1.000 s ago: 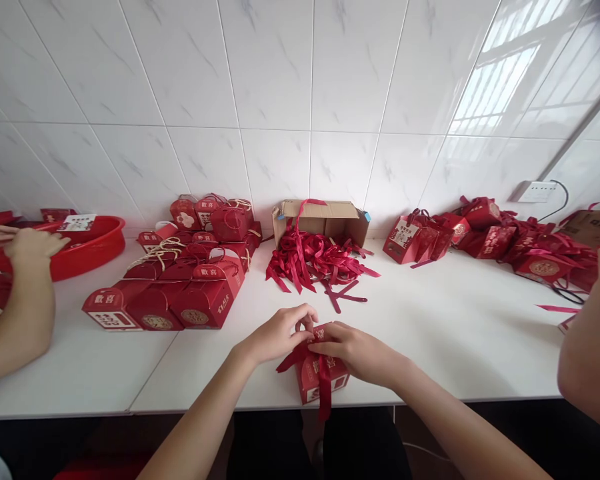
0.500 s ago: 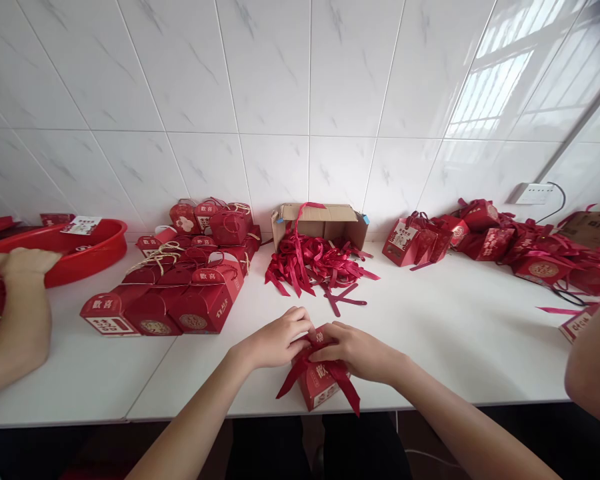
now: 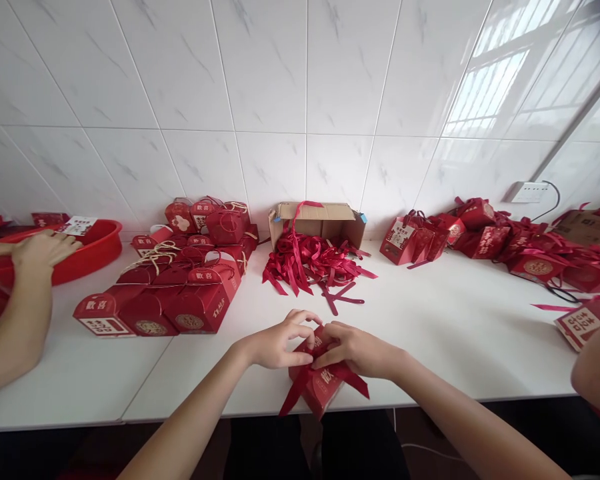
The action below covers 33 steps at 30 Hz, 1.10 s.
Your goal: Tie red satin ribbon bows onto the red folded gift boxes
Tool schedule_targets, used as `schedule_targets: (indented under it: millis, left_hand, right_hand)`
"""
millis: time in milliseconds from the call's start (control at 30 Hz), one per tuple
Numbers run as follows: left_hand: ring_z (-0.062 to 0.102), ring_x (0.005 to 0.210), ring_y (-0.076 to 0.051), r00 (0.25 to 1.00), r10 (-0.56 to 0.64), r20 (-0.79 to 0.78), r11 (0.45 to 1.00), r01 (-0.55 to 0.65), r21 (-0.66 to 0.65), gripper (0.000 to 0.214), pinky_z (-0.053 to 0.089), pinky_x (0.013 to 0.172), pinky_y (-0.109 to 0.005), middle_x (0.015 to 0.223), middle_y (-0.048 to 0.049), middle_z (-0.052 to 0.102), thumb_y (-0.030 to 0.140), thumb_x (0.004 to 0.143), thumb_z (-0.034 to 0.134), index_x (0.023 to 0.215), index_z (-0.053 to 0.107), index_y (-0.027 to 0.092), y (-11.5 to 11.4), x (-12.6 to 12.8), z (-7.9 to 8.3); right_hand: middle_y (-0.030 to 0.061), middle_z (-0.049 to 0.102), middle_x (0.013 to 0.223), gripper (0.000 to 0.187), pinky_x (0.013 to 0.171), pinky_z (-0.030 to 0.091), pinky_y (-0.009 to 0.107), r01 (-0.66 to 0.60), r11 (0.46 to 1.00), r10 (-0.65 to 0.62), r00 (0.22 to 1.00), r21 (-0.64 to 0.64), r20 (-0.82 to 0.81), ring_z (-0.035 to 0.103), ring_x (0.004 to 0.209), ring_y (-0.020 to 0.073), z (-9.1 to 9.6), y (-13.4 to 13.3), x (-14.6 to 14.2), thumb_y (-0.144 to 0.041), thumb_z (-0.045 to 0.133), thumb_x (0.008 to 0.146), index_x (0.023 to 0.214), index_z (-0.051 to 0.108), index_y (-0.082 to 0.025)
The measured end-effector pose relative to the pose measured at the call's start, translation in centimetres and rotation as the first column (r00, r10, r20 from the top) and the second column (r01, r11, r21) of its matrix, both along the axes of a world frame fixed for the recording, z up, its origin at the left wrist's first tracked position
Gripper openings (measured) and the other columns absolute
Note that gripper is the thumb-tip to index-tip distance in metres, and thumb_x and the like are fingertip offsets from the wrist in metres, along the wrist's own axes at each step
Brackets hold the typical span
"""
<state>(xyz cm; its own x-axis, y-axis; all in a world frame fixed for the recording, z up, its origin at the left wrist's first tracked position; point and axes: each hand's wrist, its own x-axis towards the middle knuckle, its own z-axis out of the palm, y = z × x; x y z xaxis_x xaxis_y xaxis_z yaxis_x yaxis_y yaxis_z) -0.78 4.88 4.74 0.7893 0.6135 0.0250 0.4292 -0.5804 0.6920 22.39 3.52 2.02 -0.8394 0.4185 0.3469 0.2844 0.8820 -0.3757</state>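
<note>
A small red gift box (image 3: 320, 390) lies near the table's front edge, with a dark red ribbon (image 3: 294, 390) across its top and two ends hanging over its sides. My left hand (image 3: 283, 343) is at the box's left, thumb stretched to the ribbon and fingers arched apart above it. From the right, my right hand (image 3: 353, 348) reaches over the box with bent fingers, its thumb and forefinger pinched on the ribbon at the middle. The fingers partly hide the crossing of the ribbon.
Behind the box, loose red ribbons (image 3: 315, 263) spill from a cardboard box (image 3: 325, 213). Stacked red boxes (image 3: 195, 310) stand left; more boxes (image 3: 403, 243) and a red heap (image 3: 485, 240) lie right. One person's hand (image 3: 43, 253) is over a red basin (image 3: 103, 250); another person's arm (image 3: 597, 367) shows right.
My left fingers have spread apart from their closer grip. The gift box has tilted and turned slightly, its ribbon ends shifting. At the left, the other person's hand has moved right over the basin.
</note>
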Motion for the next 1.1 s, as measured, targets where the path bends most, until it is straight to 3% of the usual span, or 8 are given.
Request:
schedule_targets:
  millis: [100, 233, 467, 567, 700, 867, 1100]
  left_hand:
    - [0.037, 0.132, -0.024, 0.998, -0.021, 0.058, 0.998, 0.025, -0.065, 0.006, 0.035, 0.108, -0.045, 0.135, -0.0062, 0.048, 0.021, 0.079, 0.062, 0.084, 0.063, 0.025, -0.1, 0.1, -0.6]
    - [0.037, 0.132, -0.023, 0.988, 0.024, 0.153, 0.995, -0.009, -0.096, 0.008, 0.034, 0.108, -0.045, 0.135, -0.0071, 0.050, 0.022, 0.084, 0.056, 0.083, 0.064, 0.024, 0.1, 0.1, -1.3]
    - [0.038, 0.127, -0.024, 0.992, 0.028, 0.127, 0.999, -0.032, 0.030, 0.008, 0.034, 0.105, -0.044, 0.126, -0.0053, 0.056, 0.020, 0.076, 0.064, 0.073, 0.057, 0.023, 0.4, 0.0, -0.9]
    - [0.040, 0.126, -0.024, 0.986, 0.030, 0.165, 1.000, -0.029, -0.005, 0.010, 0.034, 0.106, -0.043, 0.125, -0.0049, 0.058, 0.020, 0.076, 0.064, 0.070, 0.056, 0.022, 0.4, 0.2, -1.2]
    - [0.040, 0.131, -0.024, 0.963, 0.115, 0.245, 0.984, -0.077, -0.159, 0.012, 0.029, 0.109, -0.045, 0.131, -0.0036, 0.056, 0.022, 0.079, 0.062, 0.067, 0.060, 0.022, 0.0, 0.7, -2.0]
    - [0.041, 0.130, -0.025, 0.922, 0.231, 0.310, 0.955, -0.155, -0.251, 0.015, 0.029, 0.109, -0.046, 0.127, -0.0052, 0.059, 0.024, 0.079, 0.061, 0.066, 0.055, 0.021, -0.6, 0.9, -2.5]
    - [0.054, 0.109, -0.021, 0.888, 0.318, 0.333, 0.948, -0.286, -0.141, 0.016, 0.042, 0.097, -0.035, 0.103, -0.0066, 0.062, 0.021, 0.078, 0.061, 0.066, 0.050, 0.020, -2.0, 2.5, -2.8]
  right_hand:
    - [0.0057, 0.058, 0.098, 0.038, 0.079, 0.050, 0.027, -0.050, 0.997, 0.048, 0.998, -0.053, -0.046, 0.055, 0.090, 0.0156, -0.1, 0.4, 0.2, -0.006, 0.046, 0.087, 0.101, 0.074, -0.027]
    - [0.0049, 0.056, 0.092, 0.039, 0.076, 0.050, 0.028, -0.046, 0.999, 0.045, 0.998, -0.026, -0.042, 0.055, 0.087, 0.0159, -0.2, 0.5, 0.2, -0.004, 0.047, 0.085, 0.100, 0.074, -0.028]
    - [0.0051, 0.058, 0.092, 0.037, 0.074, 0.050, 0.028, -0.041, 0.999, 0.041, 0.999, 0.014, -0.008, 0.056, 0.084, 0.0160, 0.6, -0.1, 0.1, -0.007, 0.047, 0.087, 0.102, 0.073, -0.028]
    - [0.0059, 0.059, 0.095, 0.037, 0.076, 0.050, 0.029, -0.047, 0.999, 0.047, 0.998, -0.007, -0.032, 0.056, 0.088, 0.0171, 0.7, -0.3, 0.1, -0.007, 0.045, 0.088, 0.101, 0.074, -0.027]
    - [0.0071, 0.058, 0.095, 0.034, 0.078, 0.051, 0.029, -0.051, 0.997, 0.048, 0.996, -0.053, -0.070, 0.057, 0.091, 0.0174, 0.5, -0.2, 0.1, -0.008, 0.046, 0.089, 0.100, 0.074, -0.025]
    - [0.0067, 0.056, 0.095, 0.034, 0.078, 0.052, 0.029, -0.044, 0.995, 0.037, 0.996, -0.085, -0.075, 0.056, 0.090, 0.0170, 0.4, -0.3, 0.2, -0.009, 0.047, 0.088, 0.101, 0.074, -0.026]
    - [0.0063, 0.053, 0.090, 0.034, 0.072, 0.049, 0.027, -0.028, 0.994, 0.023, 0.998, -0.101, -0.053, 0.052, 0.084, 0.0159, -0.1, -0.1, 0.3, -0.006, 0.051, 0.086, 0.101, 0.074, -0.025]
